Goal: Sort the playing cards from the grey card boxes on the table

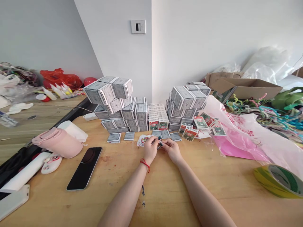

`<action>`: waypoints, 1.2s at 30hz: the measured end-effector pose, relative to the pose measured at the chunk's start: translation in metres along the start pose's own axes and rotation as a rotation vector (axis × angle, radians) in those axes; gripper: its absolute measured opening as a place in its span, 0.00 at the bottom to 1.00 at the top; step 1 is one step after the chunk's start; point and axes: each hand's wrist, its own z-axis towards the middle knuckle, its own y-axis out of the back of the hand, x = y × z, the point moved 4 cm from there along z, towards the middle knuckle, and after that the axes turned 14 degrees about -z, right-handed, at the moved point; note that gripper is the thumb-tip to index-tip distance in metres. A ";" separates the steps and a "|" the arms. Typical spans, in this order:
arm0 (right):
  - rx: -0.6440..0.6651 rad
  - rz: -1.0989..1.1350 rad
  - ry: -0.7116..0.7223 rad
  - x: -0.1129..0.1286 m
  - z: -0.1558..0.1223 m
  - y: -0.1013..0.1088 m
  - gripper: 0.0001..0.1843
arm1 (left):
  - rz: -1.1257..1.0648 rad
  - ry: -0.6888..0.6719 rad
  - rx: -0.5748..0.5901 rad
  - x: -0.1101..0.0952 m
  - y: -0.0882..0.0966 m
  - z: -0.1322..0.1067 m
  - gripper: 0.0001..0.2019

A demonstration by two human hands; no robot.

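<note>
left grip (151,148), right grip (172,151): fingertips together, cannot tell whether grasping | loose cards (142,140): faces up, long axis unclear

The person wears a thin red cord bracelet (145,164) around the left wrist (147,160), a short strand hanging off it. Dark, glossy green-teal polish coats the nails (159,138) of the left hand (151,148). Both forearms, the left (127,195) and the right (201,192), are bare and slender, tapering toward the wrists.
</note>
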 end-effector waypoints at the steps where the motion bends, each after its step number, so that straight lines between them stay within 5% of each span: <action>1: -0.011 -0.004 0.005 0.000 0.000 0.001 0.13 | -0.006 0.004 -0.002 0.000 0.000 0.000 0.10; 10: -0.004 -0.023 0.003 -0.003 0.000 -0.001 0.13 | -0.096 0.100 -0.038 0.012 0.003 0.004 0.13; 23: 0.041 0.033 -0.072 0.007 -0.004 -0.003 0.16 | 0.229 -0.115 0.021 -0.001 -0.001 0.000 0.11; 36: -0.042 -0.051 -0.031 0.005 -0.004 0.002 0.13 | 0.234 -0.091 0.030 -0.003 0.000 -0.004 0.11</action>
